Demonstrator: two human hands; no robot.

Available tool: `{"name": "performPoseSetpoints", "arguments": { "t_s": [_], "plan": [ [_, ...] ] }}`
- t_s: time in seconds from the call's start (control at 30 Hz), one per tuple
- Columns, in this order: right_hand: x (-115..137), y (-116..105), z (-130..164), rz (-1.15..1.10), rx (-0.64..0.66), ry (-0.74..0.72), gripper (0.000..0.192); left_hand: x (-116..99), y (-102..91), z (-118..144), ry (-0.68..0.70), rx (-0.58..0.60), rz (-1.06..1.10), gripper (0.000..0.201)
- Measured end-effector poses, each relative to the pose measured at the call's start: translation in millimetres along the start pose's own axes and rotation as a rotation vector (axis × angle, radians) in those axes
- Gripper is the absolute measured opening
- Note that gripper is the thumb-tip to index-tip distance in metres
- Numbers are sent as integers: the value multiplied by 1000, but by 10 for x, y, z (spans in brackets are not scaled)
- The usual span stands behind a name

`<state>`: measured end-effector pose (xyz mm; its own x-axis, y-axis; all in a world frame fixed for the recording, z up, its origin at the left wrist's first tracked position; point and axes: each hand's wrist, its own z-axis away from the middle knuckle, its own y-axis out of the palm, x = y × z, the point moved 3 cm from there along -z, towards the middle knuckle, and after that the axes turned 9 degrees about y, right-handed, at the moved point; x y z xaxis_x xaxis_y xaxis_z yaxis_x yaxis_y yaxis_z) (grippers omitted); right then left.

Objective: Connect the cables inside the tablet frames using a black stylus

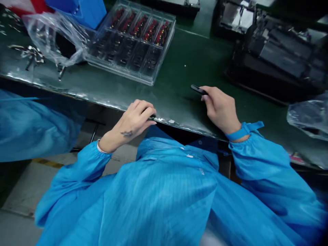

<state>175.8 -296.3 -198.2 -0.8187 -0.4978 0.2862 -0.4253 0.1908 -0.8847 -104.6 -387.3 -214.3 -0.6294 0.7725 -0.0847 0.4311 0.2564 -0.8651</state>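
Note:
My left hand (135, 118) is over the near edge of the bench, its fingers closed around a small dark, greenish piece (152, 118) that mostly hides behind the fingertips. Farther right, my right hand (221, 106) pinches a slim black stick-shaped piece (197, 89) between thumb and fingers. That piece points left, just above the green bench top. Beyond my left hand lies a clear plastic tray (146, 82) divided into compartments. Its far row holds red and black parts (151, 30), while darker parts sit in the near row.
A blue bin (89, 13) and a clear plastic bag (51, 34) stand at the back left, near loose metal pieces (33, 54). Black trays (271, 68) fill the right side. Another clear bag (310, 118) lies at the right edge. Someone's blue garment (38, 130) shows at left.

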Motion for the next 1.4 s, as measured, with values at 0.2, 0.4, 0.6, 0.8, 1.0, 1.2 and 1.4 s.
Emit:
{"name": "performPoseSetpoints", "arguments": {
  "t_s": [0.2,0.4,0.6,0.8,1.0,1.2,1.4],
  "plan": [
    [7,-132,155,-101,-113,-13,32,-37,-164,11,46,34,-62,11],
    [163,-451,1006,-397,-349,-53,35,129,-297,-95,-51,13,-123,16],
    [171,41,1884,-777,-170,153,32,-897,-292,-1735,415,-131,108,8],
    [-220,220,2075,-752,-195,423,25,-3192,707,-3089,1133,148,485,18],
    [-371,217,2070,-832,-176,460,26,-3532,1802,-3321,1209,684,184,42],
    [-261,-312,2162,-893,-214,258,27,-1862,1039,-3877,597,201,72,18],
    [-307,-1022,1462,-572,-166,-143,23,1040,187,-3769,-320,33,-218,35]
  ]
}}
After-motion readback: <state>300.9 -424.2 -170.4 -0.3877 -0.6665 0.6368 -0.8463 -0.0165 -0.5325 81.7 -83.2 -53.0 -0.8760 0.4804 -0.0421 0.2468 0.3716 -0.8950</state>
